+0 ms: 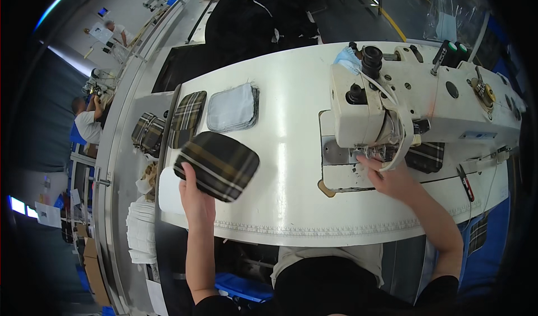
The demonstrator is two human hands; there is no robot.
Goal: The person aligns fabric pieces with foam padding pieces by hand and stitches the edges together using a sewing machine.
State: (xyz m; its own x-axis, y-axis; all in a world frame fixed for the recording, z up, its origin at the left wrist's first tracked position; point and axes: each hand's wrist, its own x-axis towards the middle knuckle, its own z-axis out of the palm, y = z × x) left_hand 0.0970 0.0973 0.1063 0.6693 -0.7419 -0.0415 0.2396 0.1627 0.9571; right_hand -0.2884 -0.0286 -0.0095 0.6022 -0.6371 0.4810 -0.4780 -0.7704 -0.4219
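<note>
My left hand (197, 204) grips the near left edge of a plaid fabric piece (224, 164), dark with brown and white lines and rounded corners, raised over the table's left half. My right hand (389, 177) is at the sewing machine (386, 100), its fingertips drawn together beside the presser foot; what they pinch, if anything, I cannot make out. Behind the needle area, partly hidden by the machine, lies another dark plaid piece (426, 158). A stack of light grey pieces (231, 108) rests at the back left, beside more plaid pieces (188, 117).
Red-handled thread snips (465, 184) lie right of my right hand. A bundle of plaid pieces (148, 132) and folded white cloth (141, 232) sit beyond the left edge of the white table (291, 204). Black fabric (241, 24) covers the surface behind. Two people work far left.
</note>
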